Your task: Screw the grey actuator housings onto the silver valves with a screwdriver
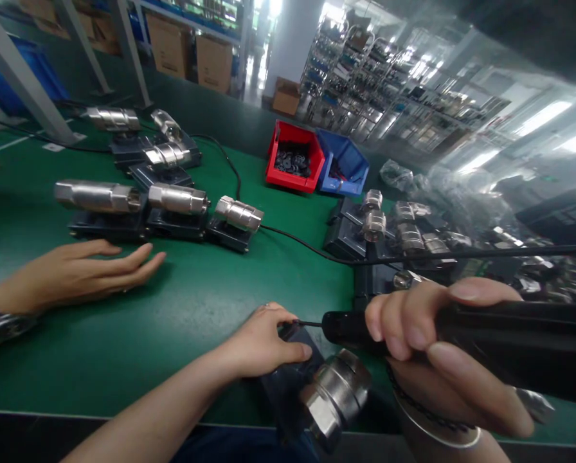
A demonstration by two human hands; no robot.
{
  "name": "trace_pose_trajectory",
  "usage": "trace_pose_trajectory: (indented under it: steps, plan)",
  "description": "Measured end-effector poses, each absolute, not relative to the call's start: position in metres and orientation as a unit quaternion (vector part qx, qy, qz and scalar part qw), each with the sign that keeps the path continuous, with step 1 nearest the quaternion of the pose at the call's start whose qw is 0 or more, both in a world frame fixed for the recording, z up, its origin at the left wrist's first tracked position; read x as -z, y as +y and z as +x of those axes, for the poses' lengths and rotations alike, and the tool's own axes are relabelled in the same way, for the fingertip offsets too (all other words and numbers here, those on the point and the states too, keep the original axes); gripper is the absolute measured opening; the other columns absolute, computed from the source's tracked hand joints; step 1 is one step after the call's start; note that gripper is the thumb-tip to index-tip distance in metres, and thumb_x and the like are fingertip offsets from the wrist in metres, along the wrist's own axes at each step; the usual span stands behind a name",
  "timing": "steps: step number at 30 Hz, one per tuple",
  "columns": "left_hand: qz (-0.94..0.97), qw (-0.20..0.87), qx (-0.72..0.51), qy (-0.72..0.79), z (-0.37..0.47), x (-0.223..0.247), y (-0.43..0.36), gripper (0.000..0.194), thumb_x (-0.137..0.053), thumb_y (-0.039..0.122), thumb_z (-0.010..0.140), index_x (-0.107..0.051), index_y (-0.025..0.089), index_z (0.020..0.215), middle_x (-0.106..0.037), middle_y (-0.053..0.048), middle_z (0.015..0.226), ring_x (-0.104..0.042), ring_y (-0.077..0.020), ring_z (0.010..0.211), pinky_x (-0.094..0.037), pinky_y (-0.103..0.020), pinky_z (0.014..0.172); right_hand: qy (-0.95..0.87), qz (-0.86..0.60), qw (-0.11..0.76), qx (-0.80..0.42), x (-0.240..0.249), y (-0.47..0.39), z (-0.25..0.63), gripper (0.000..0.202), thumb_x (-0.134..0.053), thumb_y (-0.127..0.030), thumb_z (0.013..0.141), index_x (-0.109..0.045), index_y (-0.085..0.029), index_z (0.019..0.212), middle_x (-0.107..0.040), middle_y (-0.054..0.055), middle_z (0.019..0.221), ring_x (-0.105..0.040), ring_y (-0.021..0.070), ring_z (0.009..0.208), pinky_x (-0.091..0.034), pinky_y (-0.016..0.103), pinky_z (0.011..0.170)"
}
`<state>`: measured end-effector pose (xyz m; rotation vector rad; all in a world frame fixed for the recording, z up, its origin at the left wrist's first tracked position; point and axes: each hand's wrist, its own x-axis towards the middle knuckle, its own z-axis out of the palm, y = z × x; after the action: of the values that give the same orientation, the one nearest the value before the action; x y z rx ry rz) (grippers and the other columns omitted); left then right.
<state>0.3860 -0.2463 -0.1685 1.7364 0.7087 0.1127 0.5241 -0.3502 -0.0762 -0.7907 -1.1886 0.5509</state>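
My left hand [263, 341] grips a black box-shaped housing [281, 386] near the front edge of the bench, its thumb across the top. A shiny metal valve body [341, 389] with hexagonal ends is joined to that housing, on its right side. In my right hand [420, 321] is a black electric screwdriver [504, 334], lying nearly level, fingers wrapped round it. Its thin bit points left and reaches the housing's far corner, close to my left fingers. Any screw at the tip is too small to make out.
Another person's hand [90, 270] rests at left by several similar valve units [177, 199]. A red bin [295, 183] of small dark parts and a blue bin [348, 183] stand at the back. More units [346, 231] crowd the right. A black cable [307, 244] crosses the green bench.
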Motion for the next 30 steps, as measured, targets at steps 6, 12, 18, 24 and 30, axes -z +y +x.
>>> trace_pose_trajectory:
  steps: [6, 12, 18, 24, 30]
  plan:
    - [0.742, 0.587, -0.038, 0.32, 0.386, 0.167, -0.248, 0.034, -0.078, 0.033, 0.065, -0.073, 0.018, 0.096, -0.063, -0.007, 0.105, -0.059, -0.0258, 0.107, -0.048, -0.037, 0.094, -0.541, -0.379, 0.712, -0.237, 0.075, -0.35, 0.52, 0.026, -0.066, -0.02, 0.09, -0.055, -0.025, 0.112, -0.05, -0.003, 0.069, -0.047, 0.0123, 0.054, -0.045, 0.031, 0.054]
    - [0.755, 0.573, -0.039, 0.316, 0.386, 0.168, -0.248, 0.036, -0.077, 0.035, 0.064, -0.072, 0.018, 0.095, -0.063, -0.007, 0.104, -0.059, -0.0265, 0.107, -0.047, -0.038, 0.098, -0.53, -0.384, 0.722, -0.224, 0.076, -0.348, 0.52, 0.024, -0.067, -0.021, 0.089, -0.056, -0.024, 0.111, -0.05, -0.003, 0.068, -0.046, 0.0122, 0.052, -0.044, 0.031, 0.052]
    - [0.748, 0.58, -0.027, 0.322, 0.387, 0.162, -0.247, 0.034, -0.077, 0.034, 0.063, -0.073, 0.019, 0.093, -0.063, -0.006, 0.102, -0.059, -0.0259, 0.105, -0.047, -0.037, 0.096, -0.541, -0.386, 0.705, -0.247, 0.071, -0.341, 0.522, 0.02, -0.07, -0.021, 0.087, -0.057, -0.023, 0.102, -0.049, -0.004, 0.064, -0.046, 0.011, 0.049, -0.045, 0.029, 0.049]
    - [0.748, 0.593, -0.017, 0.299, 0.389, 0.154, -0.245, 0.02, -0.073, 0.027, 0.068, -0.074, 0.017, 0.085, -0.062, -0.003, 0.09, -0.059, -0.0234, 0.096, -0.046, -0.033, 0.088, -0.555, -0.356, 0.698, -0.279, 0.07, -0.332, 0.519, 0.021, -0.069, -0.019, 0.085, -0.06, -0.022, 0.104, -0.049, -0.005, 0.063, -0.048, 0.0088, 0.05, -0.045, 0.023, 0.051]
    - [0.741, 0.599, -0.029, 0.302, 0.387, 0.156, -0.243, 0.026, -0.071, 0.029, 0.066, -0.073, 0.015, 0.088, -0.062, -0.005, 0.094, -0.058, -0.0241, 0.099, -0.044, -0.033, 0.089, -0.565, -0.299, 0.709, -0.298, 0.088, -0.323, 0.52, 0.031, -0.068, -0.021, 0.085, -0.059, -0.026, 0.114, -0.049, -0.006, 0.065, -0.047, 0.0079, 0.049, -0.046, 0.021, 0.051]
